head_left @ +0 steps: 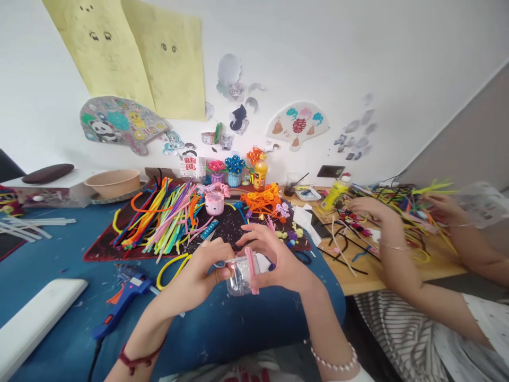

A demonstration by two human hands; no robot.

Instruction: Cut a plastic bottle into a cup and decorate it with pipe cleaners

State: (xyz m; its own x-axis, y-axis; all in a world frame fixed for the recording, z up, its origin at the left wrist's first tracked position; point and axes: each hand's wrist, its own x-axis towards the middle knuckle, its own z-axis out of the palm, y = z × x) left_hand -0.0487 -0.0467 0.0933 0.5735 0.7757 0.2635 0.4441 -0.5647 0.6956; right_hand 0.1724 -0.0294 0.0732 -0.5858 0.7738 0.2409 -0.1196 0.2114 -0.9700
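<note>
Above the front edge of the blue table, my two hands hold a small clear plastic cup (pixel 237 281) tilted on its side. My left hand (pixel 209 269) pinches its left end between thumb and fingers. My right hand (pixel 278 260) is curved round the other end, its thumb and fingers at a pink pipe cleaner (pixel 252 268) that runs round the cup. Part of the cup is hidden behind the fingers. Left of my hands lies a blue hot glue gun (pixel 125 302), beside a bent yellow pipe cleaner (pixel 167 268).
A pile of coloured pipe cleaners (pixel 167 217) covers the dark mat, near a pink pot (pixel 214 203), orange pipe cleaners (pixel 260 201) and a drink bottle (pixel 260 172). A white power strip-like box (pixel 43 321) lies front left. At right, another person's hands (pixel 371 209) work over a wooden table (pixel 358 281).
</note>
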